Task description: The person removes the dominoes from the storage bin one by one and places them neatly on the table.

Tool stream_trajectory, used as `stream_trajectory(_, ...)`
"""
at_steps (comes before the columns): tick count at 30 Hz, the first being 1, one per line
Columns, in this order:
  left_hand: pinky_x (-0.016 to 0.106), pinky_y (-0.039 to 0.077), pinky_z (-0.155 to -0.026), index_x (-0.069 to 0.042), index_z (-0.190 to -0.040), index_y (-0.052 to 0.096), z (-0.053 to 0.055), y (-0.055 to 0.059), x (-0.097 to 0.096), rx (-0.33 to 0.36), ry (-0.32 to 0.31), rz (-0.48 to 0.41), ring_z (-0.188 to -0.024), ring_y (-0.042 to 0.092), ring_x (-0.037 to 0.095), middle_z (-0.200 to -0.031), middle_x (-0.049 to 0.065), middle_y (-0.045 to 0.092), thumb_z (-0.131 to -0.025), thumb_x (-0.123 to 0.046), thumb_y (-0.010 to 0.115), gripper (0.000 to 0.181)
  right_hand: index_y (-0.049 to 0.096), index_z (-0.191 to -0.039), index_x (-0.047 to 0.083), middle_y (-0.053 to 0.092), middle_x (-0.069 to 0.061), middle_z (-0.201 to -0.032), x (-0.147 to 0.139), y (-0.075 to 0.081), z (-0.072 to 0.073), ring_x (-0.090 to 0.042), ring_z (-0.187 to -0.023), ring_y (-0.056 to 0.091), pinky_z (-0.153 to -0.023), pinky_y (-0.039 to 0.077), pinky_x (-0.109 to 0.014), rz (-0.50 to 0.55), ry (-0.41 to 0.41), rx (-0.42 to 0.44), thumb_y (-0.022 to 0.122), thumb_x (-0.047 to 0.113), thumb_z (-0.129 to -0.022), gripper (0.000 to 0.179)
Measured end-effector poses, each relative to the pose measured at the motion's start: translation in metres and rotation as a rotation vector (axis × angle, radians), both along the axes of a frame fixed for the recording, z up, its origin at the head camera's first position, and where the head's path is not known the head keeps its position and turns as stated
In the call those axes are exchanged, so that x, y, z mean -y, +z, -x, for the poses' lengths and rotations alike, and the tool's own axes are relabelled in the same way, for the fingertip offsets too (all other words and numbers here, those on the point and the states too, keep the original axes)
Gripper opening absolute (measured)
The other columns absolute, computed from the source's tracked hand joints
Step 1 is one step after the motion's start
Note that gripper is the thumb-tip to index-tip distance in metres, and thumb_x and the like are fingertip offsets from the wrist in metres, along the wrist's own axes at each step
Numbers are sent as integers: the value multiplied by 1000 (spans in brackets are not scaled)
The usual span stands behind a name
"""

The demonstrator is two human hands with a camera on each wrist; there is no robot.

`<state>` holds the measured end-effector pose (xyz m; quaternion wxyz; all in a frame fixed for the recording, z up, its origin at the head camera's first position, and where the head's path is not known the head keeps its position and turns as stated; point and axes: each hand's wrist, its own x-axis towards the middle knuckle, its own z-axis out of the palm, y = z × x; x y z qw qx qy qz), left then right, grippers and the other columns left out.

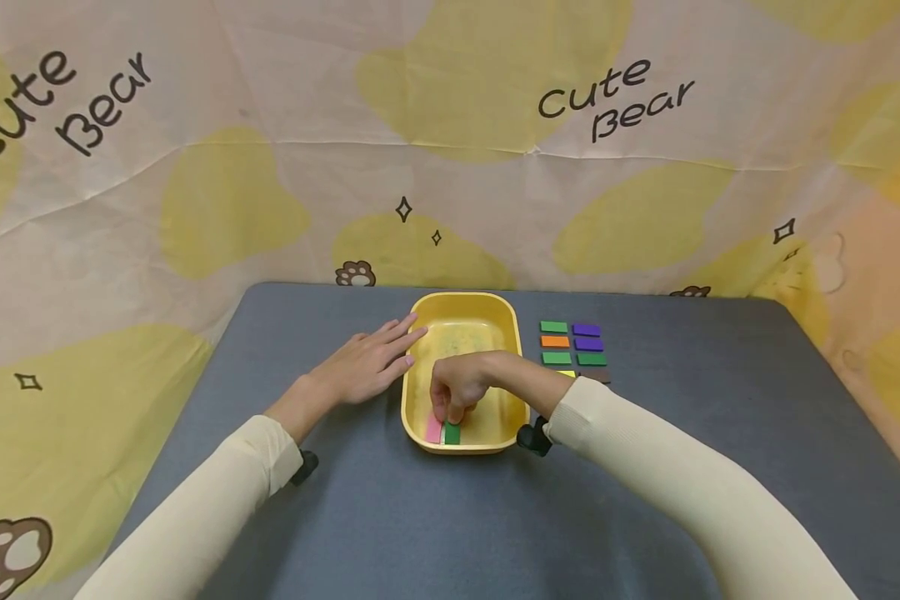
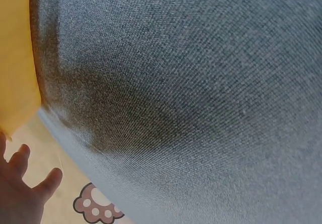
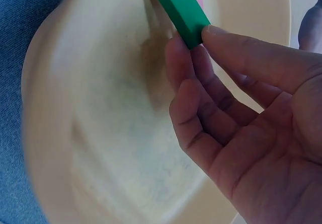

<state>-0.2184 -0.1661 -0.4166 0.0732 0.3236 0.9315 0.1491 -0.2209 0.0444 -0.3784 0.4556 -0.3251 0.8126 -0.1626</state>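
Note:
A green block [image 3: 180, 12], flat and oblong, is pinched at one end between the thumb and fingers of my right hand [image 1: 461, 385], inside the yellow tray [image 1: 510, 333]. Beside it in the near left corner of the tray lies a pink block [image 1: 433, 430]; only a sliver of it shows in the right wrist view. My left hand [image 1: 371, 360] has its fingers extended, their tips touching the left rim of the tray. The left wrist view catches just part of that hand at the lower left corner.
Right of the tray, several flat blocks lie in two columns: green [image 1: 553, 327], orange [image 1: 555, 342] and purple [image 1: 587, 330] among them. The right forearm partly covers a yellow block [image 1: 567, 373]. A patterned cloth hangs behind the grey table [image 1: 390, 517].

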Motion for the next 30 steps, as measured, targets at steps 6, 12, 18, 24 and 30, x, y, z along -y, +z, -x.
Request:
stream_trajectory(6, 63, 26, -110, -23, -159, 29, -1, 0, 0, -1, 8, 2, -149, 22, 37, -166, 2, 15, -108, -39, 38, 54, 72, -95, 4, 63, 0, -80, -8, 6, 1, -10, -73, 53, -66, 48, -22, -16, 35, -10, 70, -3, -87, 10)
stream_trajectory(12, 63, 27, -110, -23, -159, 28, -1, -1, -1, -5, 8, 14, -149, 22, 35, -166, 1, 14, -108, -39, 37, 54, 71, -92, 2, 65, 1, -76, -29, 18, 7, -10, -67, 51, -60, 43, -21, 9, 12, -51, 68, -5, -86, 9)
stream_trajectory(18, 63, 27, -110, -23, -159, 28, -1, 0, -1, -12, 8, 15, -149, 22, 35, -166, 1, 14, -108, -39, 38, 54, 67, -91, 1, 63, -2, -75, -59, 33, 14, -12, -67, 51, -62, 44, -21, 56, -71, -61, 65, -7, -86, 10)
stream_trajectory(24, 64, 26, -110, -24, -159, 27, -2, 1, -1, -6, 4, 19, -149, 21, 34, -166, 1, 13, -108, -39, 37, 54, 71, -105, -4, 69, -5, -84, -94, 50, 20, -12, -72, 57, -67, 49, -24, 101, -114, -114, 61, -7, -88, 20)
stream_trajectory(30, 64, 26, -110, -23, -159, 28, -2, 2, -2, -8, 2, 19, -149, 21, 35, -166, 1, 13, -108, -38, 37, 54, 75, -100, -2, 73, -7, -86, -130, 62, 21, -15, -73, 63, -69, 54, -30, 139, -184, -154, 63, -7, -88, 17)
